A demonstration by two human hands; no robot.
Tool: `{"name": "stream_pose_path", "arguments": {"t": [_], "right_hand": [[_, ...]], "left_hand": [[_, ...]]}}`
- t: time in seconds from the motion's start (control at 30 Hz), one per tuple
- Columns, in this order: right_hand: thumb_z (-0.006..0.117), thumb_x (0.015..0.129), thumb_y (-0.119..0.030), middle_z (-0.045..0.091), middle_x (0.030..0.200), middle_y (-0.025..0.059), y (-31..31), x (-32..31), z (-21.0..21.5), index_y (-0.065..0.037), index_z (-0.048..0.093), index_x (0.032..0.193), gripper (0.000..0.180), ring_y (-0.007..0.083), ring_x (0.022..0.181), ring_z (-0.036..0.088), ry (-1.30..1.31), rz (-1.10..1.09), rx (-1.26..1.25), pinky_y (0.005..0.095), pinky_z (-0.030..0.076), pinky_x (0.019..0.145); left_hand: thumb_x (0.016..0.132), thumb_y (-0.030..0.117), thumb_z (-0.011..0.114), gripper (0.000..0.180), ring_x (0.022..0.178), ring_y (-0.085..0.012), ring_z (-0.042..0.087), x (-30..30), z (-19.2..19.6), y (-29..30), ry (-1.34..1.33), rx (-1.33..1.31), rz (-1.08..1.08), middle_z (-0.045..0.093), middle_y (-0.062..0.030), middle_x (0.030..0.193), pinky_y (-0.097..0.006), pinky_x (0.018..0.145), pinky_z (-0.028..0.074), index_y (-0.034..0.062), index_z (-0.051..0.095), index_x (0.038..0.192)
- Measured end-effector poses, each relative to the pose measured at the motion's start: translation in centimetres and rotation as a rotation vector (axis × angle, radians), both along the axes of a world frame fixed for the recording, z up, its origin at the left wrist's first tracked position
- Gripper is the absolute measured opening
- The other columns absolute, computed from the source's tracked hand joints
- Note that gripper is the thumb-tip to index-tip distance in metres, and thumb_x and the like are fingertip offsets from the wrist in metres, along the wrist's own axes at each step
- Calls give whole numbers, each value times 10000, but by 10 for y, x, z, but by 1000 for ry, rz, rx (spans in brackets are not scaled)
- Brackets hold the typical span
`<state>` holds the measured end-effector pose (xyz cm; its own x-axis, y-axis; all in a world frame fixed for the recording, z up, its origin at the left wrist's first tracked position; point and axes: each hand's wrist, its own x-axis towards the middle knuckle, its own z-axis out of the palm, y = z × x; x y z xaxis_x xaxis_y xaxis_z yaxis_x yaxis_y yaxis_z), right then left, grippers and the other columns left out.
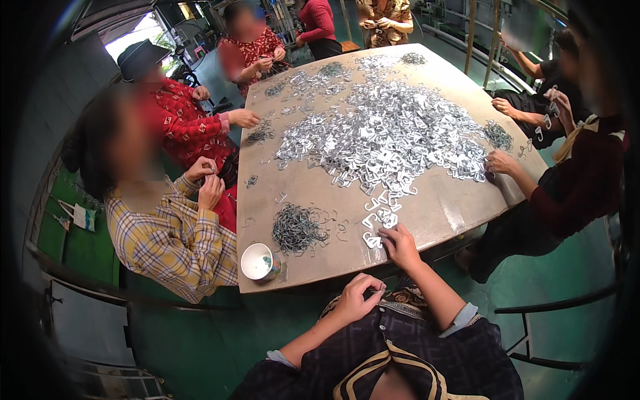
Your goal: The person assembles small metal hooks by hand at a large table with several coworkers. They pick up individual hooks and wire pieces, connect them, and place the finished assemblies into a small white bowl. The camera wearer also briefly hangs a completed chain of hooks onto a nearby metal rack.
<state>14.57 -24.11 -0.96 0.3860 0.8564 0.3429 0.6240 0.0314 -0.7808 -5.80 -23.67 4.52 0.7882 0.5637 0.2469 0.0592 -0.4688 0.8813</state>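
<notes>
The right hand [400, 245] reaches onto the tabletop [447, 207], fingers spread flat over a few shiny metal clips [377, 220] near the front edge. The left hand [359, 298] stays near the person's chest, below the tabletop's edge, its grip pressed together on something tiny; I cannot tell what. A dark heap of wire rings [298, 229] lies left of the clips. A white cup [259, 261] sits by the corner. A big pile of clips [387, 133] fills the middle, with other people sitting around it.
</notes>
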Motion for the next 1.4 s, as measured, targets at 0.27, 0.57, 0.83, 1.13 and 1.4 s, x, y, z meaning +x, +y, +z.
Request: {"name": "stream_pose_path", "arguments": {"t": [0.27, 0.57, 0.83, 1.13, 1.4], "right_hand": [[769, 756, -199, 539, 927, 150, 1, -16, 19, -98, 687, 1096, 364, 355, 799, 605, -257, 81, -185, 438, 502, 698], [652, 849, -73, 614, 796, 196, 3, -10, 7, -27, 678, 923, 91, 356, 709, 618, 0, -81, 104, 419, 492, 639], [600, 933, -89, 621, 663, 23, -54, -23, 48, 31, 663, 871, 149, 64, 575, 532, 523, 138, -76, 236, 419, 516], [644, 867, -64, 654, 735, 164, -76, -39, 66, 23, 679, 896, 98, 271, 644, 659, 223, 119, -58, 335, 507, 608], [636, 876, -48, 649, 719, 150, -85, -46, 56, 8, 650, 887, 58, 275, 644, 658, 48, 81, 33, 338, 510, 601]], "left_hand": [[786, -11, 676, 101, 883, -231, 656, -3, -3, -2, 21, 6, 19, 677, -103, 904, -328, 797, 510, 4, 602, 854], [814, 0, 670, 93, 864, -218, 663, -5, -7, -2, -6, -7, 85, 673, -112, 917, -319, 792, 511, -3, 596, 870], [831, 9, 673, 86, 881, -237, 669, 8, 3, -1, -95, 1, 188, 682, -111, 906, -336, 809, 496, 1, 599, 876], [787, 65, 711, 118, 810, -281, 615, 9, -5, -3, -10, 204, 171, 641, -89, 833, -355, 778, 426, 41, 614, 850], [774, 44, 726, 114, 817, -279, 652, -8, 2, 22, -43, 217, -12, 686, -115, 861, -368, 738, 509, 13, 689, 877]]}}
